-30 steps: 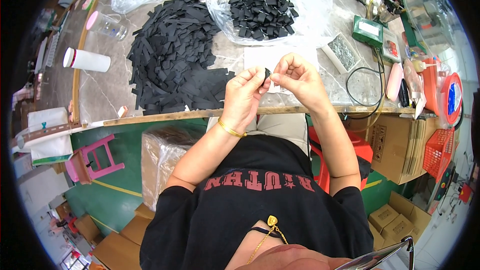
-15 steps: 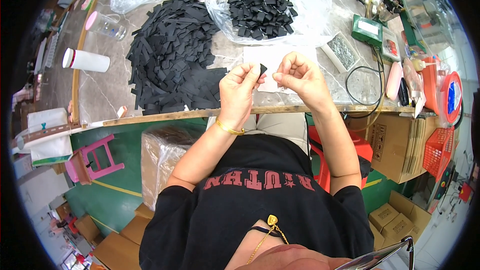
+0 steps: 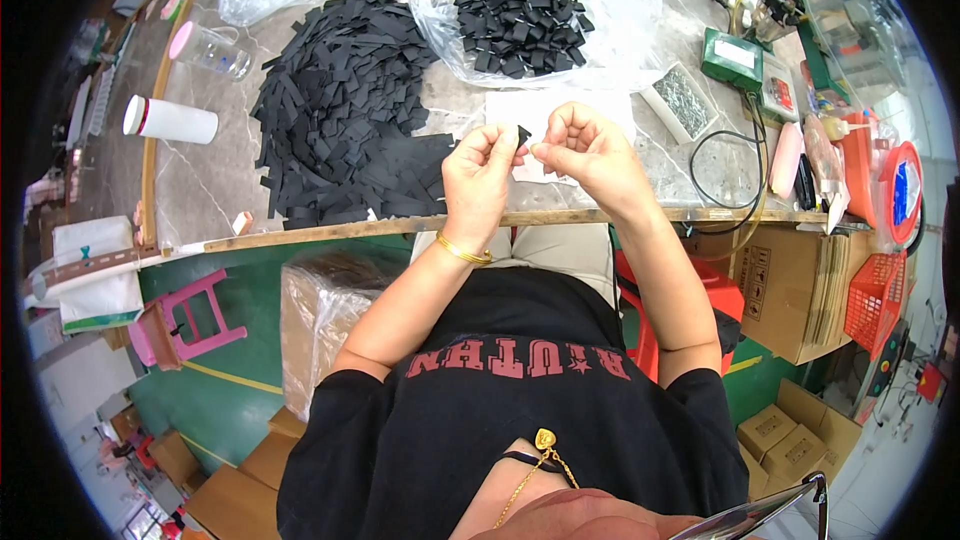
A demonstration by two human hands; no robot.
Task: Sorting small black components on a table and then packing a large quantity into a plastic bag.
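Between the thumb and fingers of my left hand (image 3: 476, 180) is a small black strip (image 3: 523, 135), its end sticking up past the fingertips. My right hand (image 3: 592, 158) is pinched close beside it, thumb against the fingers. What it grips, if anything, is too small to make out. Both hands are above the near table edge, over a white sheet (image 3: 600, 108). Left of them spreads a large heap of flat black strips (image 3: 345, 105). Beyond the hands, a pile of short, thicker black pieces (image 3: 525, 22) lies on clear plastic.
A tray of small metal parts (image 3: 684, 100) stands to the right, near a green box (image 3: 732, 59) with looping cables (image 3: 700, 155). At the left are a white bottle (image 3: 172, 120) and a clear pink-lidded jug (image 3: 212, 50). The wooden table edge (image 3: 370, 229) runs under my wrists.
My right hand has moved left, bringing its fingertips close to the black strip. My left hand stays nearly in place, still gripping the strip.
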